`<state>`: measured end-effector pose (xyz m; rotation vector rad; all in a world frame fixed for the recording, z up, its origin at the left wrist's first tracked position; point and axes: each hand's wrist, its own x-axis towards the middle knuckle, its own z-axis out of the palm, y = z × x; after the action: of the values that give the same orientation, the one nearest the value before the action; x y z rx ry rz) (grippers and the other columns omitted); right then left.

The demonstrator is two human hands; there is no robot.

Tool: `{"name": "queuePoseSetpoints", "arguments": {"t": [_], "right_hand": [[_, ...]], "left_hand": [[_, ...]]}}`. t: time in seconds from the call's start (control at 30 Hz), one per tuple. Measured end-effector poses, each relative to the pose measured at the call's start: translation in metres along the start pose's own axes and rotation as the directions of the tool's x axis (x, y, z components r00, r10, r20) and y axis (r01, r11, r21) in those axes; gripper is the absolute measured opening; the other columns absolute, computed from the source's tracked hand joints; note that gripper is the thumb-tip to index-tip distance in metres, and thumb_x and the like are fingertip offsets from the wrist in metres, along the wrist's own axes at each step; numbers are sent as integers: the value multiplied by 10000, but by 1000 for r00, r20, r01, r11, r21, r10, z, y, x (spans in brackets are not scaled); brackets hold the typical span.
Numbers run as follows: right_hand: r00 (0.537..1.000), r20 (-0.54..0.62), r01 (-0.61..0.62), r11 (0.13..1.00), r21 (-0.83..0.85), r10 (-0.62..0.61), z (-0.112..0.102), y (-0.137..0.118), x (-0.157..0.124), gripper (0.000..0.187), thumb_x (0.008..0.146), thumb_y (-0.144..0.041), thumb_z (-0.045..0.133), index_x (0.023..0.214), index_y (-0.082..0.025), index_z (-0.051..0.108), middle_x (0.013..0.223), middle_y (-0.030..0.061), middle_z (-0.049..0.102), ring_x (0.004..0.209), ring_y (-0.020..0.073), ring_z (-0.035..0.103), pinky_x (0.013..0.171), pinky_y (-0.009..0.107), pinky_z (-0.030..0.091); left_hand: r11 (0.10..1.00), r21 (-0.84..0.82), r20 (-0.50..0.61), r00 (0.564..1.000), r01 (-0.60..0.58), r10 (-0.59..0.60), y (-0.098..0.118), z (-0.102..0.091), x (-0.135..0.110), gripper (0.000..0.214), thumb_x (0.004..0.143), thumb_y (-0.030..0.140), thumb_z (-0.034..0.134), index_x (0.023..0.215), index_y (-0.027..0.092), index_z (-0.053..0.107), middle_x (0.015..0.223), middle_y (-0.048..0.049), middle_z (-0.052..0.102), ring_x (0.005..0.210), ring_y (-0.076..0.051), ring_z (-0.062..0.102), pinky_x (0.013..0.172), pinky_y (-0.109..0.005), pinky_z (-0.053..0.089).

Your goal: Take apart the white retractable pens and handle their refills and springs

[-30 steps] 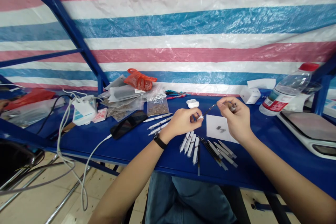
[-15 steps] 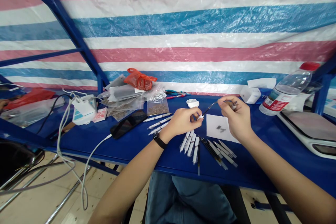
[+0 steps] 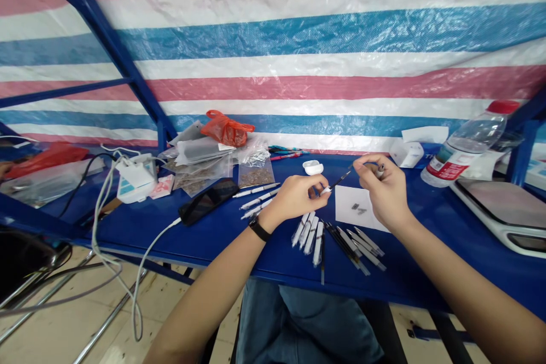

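Striped tarp (image 3: 273, 68) behind blue surface (image 3: 205, 244). Left hand (image 3: 296, 197) clenched, grip on the white end of a slim black pen barrel (image 3: 341, 180), held up above the surface. Right hand (image 3: 383, 190) also clenched, pinching a small silver part (image 3: 379, 170); its fingertips (image 3: 360, 164) sit just beside the barrel's far tip, contact unclear. Below the hands: white sheet of paper (image 3: 354, 207) with small dark parts (image 3: 359, 209) on it, white pens (image 3: 306, 237) and black-tipped pens (image 3: 352, 247) lined up.
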<state>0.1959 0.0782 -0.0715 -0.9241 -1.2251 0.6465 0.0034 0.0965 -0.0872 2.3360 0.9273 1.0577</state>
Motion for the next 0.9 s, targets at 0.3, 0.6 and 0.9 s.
{"name": "queuePoseSetpoints", "arguments": {"t": [0.3, 0.6, 0.9], "right_hand": [[1000, -2, 16, 1000, 6, -16, -2, -1, 1, 189, 794, -367, 769, 772, -225, 646, 516, -95, 323, 480, 91, 258, 504, 288, 197], [1000, 17, -14, 1000, -28, 15, 0, -3, 0, 206, 762, -387, 774, 748, -228, 644, 500, -87, 335, 473, 92, 251, 499, 282, 190], [998, 50, -32, 995, -90, 36, 2, -6, -1, 253, 724, -437, 793, 710, -229, 650, 482, -77, 347, 461, 95, 262, 460, 262, 186]], "left_hand": [[1000, 13, 2, 1000, 14, -14, -1, 0, 1, 40, 837, 240, 660, 851, 207, 644, 775, 21, 730, 647, -113, 664, 637, -204, 482], [1000, -6, 1, 1000, 1, -1, -2, 1, 0, 51, 844, 257, 646, 856, 208, 638, 760, 19, 716, 644, -118, 655, 645, -216, 490], [1000, 5, -1, 1000, 14, -14, -2, 1, 0, 46, 847, 248, 655, 857, 207, 638, 763, 20, 721, 638, -115, 658, 634, -206, 487]]}}
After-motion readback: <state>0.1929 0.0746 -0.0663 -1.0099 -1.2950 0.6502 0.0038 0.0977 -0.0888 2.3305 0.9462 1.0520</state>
